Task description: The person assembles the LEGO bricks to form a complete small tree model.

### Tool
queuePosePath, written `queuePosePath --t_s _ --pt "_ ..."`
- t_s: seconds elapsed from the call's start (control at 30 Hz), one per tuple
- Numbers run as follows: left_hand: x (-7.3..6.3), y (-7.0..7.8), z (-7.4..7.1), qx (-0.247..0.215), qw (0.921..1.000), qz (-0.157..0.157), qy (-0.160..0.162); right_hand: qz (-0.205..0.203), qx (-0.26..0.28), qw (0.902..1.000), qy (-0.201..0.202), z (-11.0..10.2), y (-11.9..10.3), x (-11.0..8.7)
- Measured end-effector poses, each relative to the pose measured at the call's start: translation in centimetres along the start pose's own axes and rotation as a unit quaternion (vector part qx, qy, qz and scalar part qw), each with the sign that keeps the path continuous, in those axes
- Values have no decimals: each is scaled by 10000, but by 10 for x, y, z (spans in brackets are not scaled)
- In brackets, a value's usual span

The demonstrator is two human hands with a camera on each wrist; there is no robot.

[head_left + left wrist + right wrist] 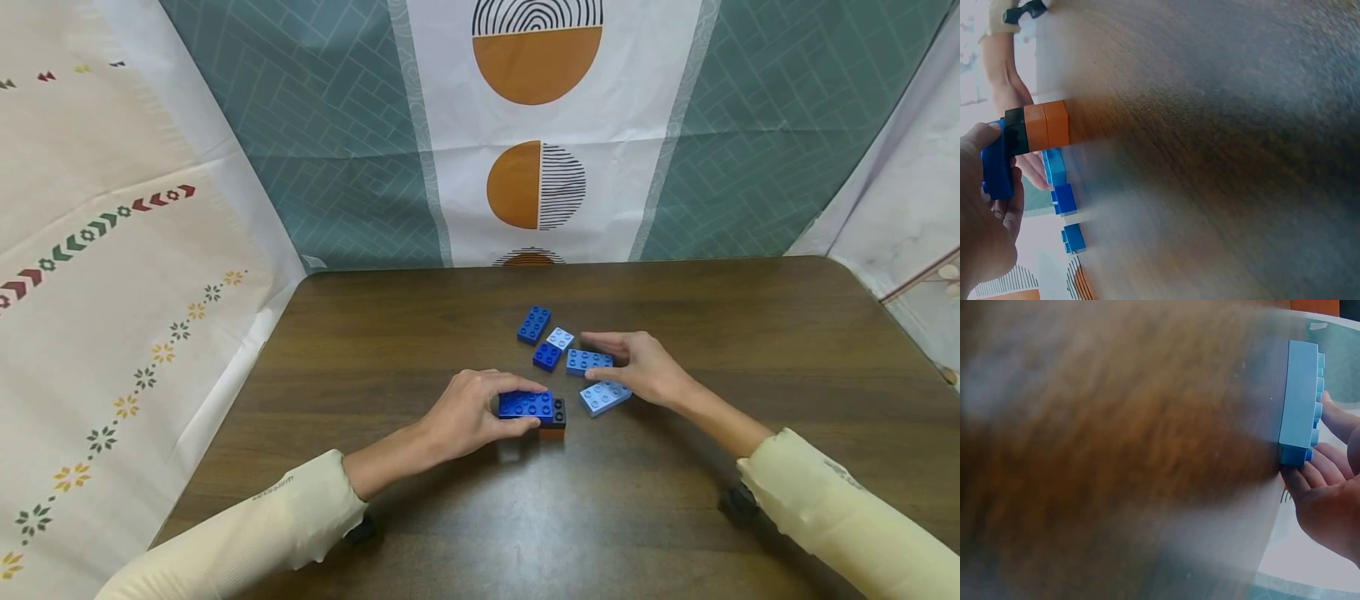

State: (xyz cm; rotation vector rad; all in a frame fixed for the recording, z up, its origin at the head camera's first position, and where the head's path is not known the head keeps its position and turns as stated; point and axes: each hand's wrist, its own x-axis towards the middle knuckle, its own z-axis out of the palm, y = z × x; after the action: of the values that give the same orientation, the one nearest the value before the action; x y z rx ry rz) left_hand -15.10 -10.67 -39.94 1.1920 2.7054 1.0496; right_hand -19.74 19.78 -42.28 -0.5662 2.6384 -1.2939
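Observation:
My left hand (468, 408) pinches a blue brick (525, 405) between thumb and fingers. This brick sits across a black brick (1016, 131), which tops a stack of orange bricks (1046, 125) in the left wrist view. My right hand (645, 367) is spread around a medium-blue brick (588, 362), thumb on the near side and fingers on the far side. A gap shows between the index finger and that brick. Beside the thumb lies a light-blue brick (604, 398), which hides much of the medium-blue one in the right wrist view.
Behind the hands lie a long dark-blue brick (534, 324), a small pale-blue brick (560, 338) and a small dark-blue brick (547, 357). The brown wooden table (375, 333) meets a patterned cloth (345, 150) at its back edge.

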Motion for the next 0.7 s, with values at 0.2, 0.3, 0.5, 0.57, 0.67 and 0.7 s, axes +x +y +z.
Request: queuePosePath --t_s 0.2,0.3,0.5,0.57,0.67,0.7 --pt "0 -1 -1 -34 10000 43 23 -53 -252 9996 99 3 0 2" --pt "0 -1 -1 -38 10000 83 37 -64 -351 9993 140 4 1 2" --pt "-1 0 -1 -35 10000 81 31 -39 -460 9987 194 5 0 2" --pt "-1 0 -1 -60 9999 80 38 -50 -475 9986 214 5 0 2" --pt "-1 0 -1 -76 9999 78 37 -63 -476 9985 273 5 -2 2" --pt "-1 0 -1 -73 9999 75 32 -65 -471 9984 299 5 -2 1"
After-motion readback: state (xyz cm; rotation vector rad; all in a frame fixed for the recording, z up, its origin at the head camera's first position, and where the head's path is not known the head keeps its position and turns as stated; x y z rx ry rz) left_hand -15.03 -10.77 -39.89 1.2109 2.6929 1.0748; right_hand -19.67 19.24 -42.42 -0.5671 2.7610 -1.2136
